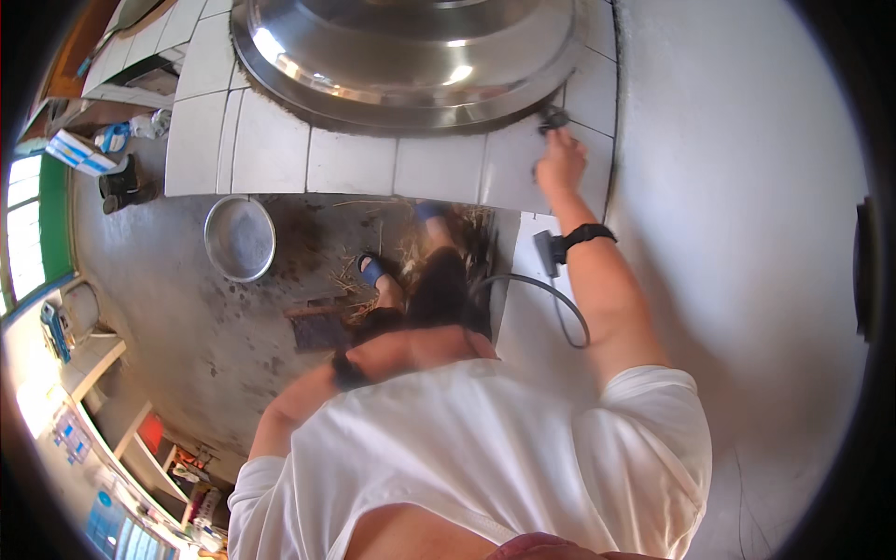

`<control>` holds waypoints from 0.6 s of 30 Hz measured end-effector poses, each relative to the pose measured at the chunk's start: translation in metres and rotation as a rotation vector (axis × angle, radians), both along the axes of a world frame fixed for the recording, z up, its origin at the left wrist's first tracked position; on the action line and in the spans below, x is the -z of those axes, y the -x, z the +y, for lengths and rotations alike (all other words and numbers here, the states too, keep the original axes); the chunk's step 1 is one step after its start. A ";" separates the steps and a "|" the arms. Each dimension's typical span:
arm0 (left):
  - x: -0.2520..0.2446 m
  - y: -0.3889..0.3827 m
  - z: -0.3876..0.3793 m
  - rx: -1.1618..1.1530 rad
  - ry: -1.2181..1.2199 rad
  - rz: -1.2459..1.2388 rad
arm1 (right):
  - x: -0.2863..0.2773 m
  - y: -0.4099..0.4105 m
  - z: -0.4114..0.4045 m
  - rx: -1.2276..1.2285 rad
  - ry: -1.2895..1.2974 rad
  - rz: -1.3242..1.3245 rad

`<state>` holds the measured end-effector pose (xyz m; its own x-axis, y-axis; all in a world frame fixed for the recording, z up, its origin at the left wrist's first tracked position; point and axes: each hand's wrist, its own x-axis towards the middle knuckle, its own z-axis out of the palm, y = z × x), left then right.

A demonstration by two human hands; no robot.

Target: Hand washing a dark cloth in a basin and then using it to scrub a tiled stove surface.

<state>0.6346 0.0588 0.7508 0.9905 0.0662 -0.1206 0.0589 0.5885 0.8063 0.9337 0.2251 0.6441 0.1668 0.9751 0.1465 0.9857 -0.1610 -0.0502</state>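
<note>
A large domed metal lid (413,77) sits on the white-tiled stove top (350,164) before me. My right hand (562,164) reaches forward to the right of the lid, low over the tiles. Its fingers are closed on a small dark wad (553,120), blurred, possibly a scrubber, close beside the lid's rim. My left hand (455,341) lies across the front of my body at waist height, blurred. Its fingers are partly hidden by my white shirt, and whether it holds anything does not show.
A white wall (728,210) rises close on the right. On the floor stand a metal basin (240,238), dark boots (120,178) and a small dark stool-like object (318,329). Straw (406,255) lies around my feet. A cable (577,308) loops below my right forearm.
</note>
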 end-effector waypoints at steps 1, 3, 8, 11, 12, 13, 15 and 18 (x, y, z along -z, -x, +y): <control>0.000 -0.001 0.002 0.007 0.001 0.000 | 0.003 0.022 -0.007 -0.039 0.041 0.080; -0.001 -0.005 0.013 0.060 0.006 0.032 | -0.009 0.065 -0.034 -0.339 0.039 0.174; -0.005 -0.030 0.023 0.125 -0.122 -0.021 | -0.039 0.041 -0.058 -0.405 0.267 0.851; -0.016 -0.033 0.027 0.115 -0.115 0.010 | -0.087 -0.009 -0.027 0.028 0.448 1.212; -0.018 -0.035 0.027 0.092 -0.133 0.021 | -0.084 -0.029 -0.018 -0.013 0.263 1.067; -0.015 -0.040 0.026 0.107 -0.140 -0.006 | -0.079 -0.052 -0.015 -0.041 0.085 0.900; -0.003 -0.049 0.022 0.083 -0.215 -0.091 | -0.035 -0.090 -0.019 0.029 -0.029 0.361; 0.001 -0.045 0.022 0.079 -0.007 0.019 | -0.015 -0.028 -0.050 0.101 -0.005 0.114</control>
